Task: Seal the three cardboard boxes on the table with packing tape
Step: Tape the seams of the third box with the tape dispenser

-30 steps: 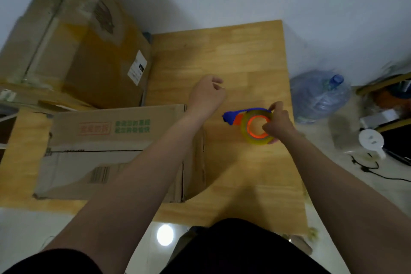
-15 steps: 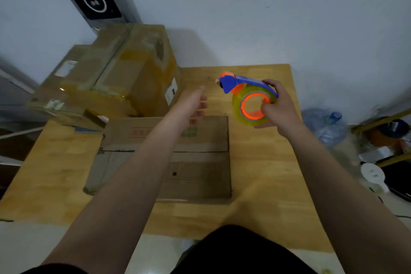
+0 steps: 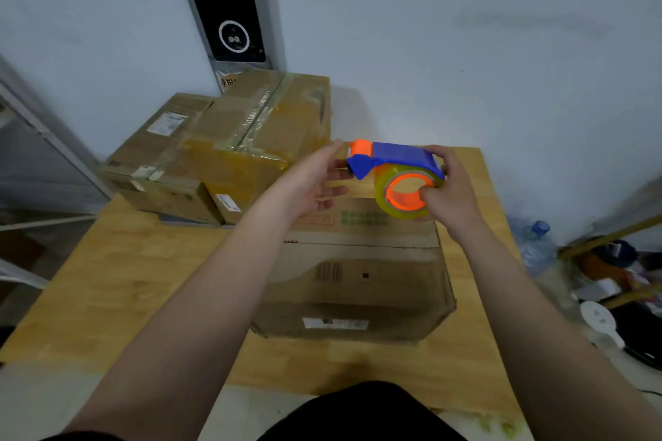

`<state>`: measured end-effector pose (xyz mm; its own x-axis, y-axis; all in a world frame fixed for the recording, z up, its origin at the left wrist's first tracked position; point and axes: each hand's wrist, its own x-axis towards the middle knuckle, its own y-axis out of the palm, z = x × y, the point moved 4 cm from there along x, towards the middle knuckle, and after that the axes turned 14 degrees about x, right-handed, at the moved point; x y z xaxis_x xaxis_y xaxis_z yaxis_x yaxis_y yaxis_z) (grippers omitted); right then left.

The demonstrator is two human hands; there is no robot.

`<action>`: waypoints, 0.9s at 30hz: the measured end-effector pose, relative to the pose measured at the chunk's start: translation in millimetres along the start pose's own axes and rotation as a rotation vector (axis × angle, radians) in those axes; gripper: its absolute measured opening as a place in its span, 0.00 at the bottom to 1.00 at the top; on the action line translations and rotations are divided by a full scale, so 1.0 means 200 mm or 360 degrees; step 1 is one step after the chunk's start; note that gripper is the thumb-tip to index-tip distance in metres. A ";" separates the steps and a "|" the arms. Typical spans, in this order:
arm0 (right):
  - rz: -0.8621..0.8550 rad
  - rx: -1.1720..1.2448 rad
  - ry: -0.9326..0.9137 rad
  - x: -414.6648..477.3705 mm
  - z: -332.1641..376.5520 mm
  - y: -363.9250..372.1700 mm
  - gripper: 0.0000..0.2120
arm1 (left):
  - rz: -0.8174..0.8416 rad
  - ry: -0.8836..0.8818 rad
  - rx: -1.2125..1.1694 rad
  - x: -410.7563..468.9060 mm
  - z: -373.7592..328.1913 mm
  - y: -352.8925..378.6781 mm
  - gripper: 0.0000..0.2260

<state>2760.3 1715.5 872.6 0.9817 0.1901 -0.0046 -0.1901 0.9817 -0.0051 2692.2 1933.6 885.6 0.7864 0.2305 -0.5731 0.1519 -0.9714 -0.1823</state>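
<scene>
A blue and orange tape dispenser [image 3: 394, 163] with a yellowish clear roll is held in the air over the far edge of the nearest cardboard box [image 3: 358, 283]. My right hand [image 3: 453, 191] grips the roll, thumb inside the orange core. My left hand [image 3: 313, 181] is just left of the dispenser, its fairly straight fingers reaching to the orange front end. Whether they hold a tape end I cannot tell. At the back left stand a taller taped box [image 3: 258, 140] and a lower box [image 3: 161, 154], side by side on the wooden table [image 3: 125, 279].
A black panel [image 3: 229, 11] hangs on the wall behind the boxes. On the floor to the right are a water bottle [image 3: 537, 243], a white round object [image 3: 598, 319] and other clutter. A grey frame runs along the left.
My right hand has lifted the dispenser off the table to above the near box. My left hand has come up to its front end. The view has tilted up toward the wall.
</scene>
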 end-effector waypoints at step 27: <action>0.0373 -0.0421 -0.0505 -0.18 0.01 0.29 0.42 | -0.0513 0.0218 0.0079 -0.01 0.27 -0.36 0.11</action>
<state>2713.8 1764.6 875.4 0.8571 0.4391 0.2694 -0.3604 0.8848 -0.2953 2647.3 2007.0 856.4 0.7763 0.5117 -0.3682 0.3784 -0.8454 -0.3770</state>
